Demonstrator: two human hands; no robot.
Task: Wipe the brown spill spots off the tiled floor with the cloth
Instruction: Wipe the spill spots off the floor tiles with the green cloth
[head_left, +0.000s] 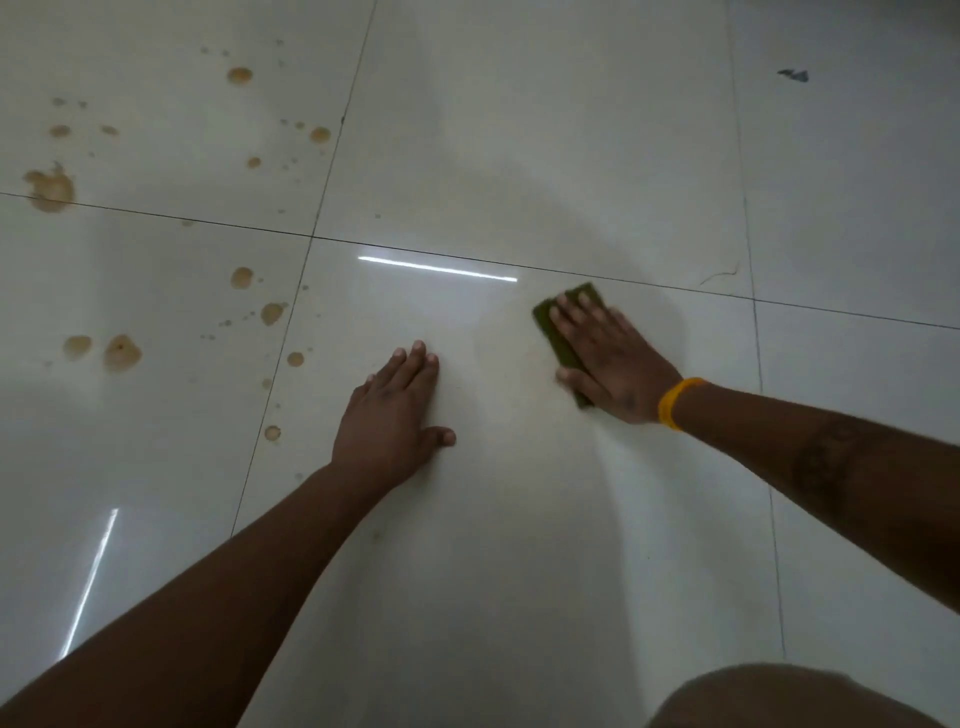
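My right hand (610, 358) lies flat on a folded dark green cloth (553, 332), pressing it onto the glossy white tiled floor (519, 156) just below a grout line. My left hand (395, 410) rests palm down on the same tile, fingers together, holding nothing. Several brown spill spots lie to the left: a large blotch (49, 189) at the far left, a round spot (122, 353) with another beside it, a spot (240, 75) at the top, and small ones (295, 358) along the vertical grout line.
A small dark scrap (795, 75) lies on the tile at the top right. A thin crack mark (719, 278) shows near the right grout crossing. My knee (779, 699) fills the bottom right corner. A yellow band (675, 402) is on my right wrist.
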